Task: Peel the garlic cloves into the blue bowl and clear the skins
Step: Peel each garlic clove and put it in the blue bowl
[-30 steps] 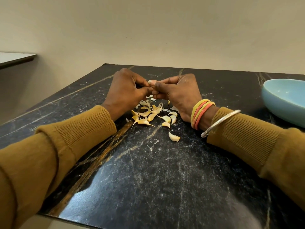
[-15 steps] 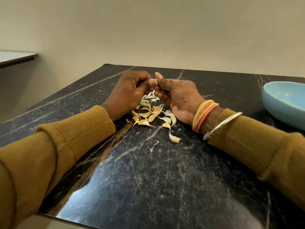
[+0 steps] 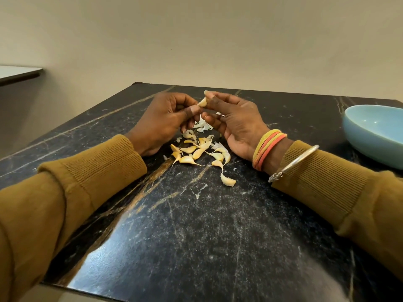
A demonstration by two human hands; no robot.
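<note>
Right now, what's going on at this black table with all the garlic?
A person is peeling garlic by hand. The left hand and right hand pinch one garlic clove between them, above the black marble table. Below the hands lies a pile of cloves that look unpeeled, with some papery white skins at its far side. The blue bowl sits off to the right, and the part in view shows no cloves.
</note>
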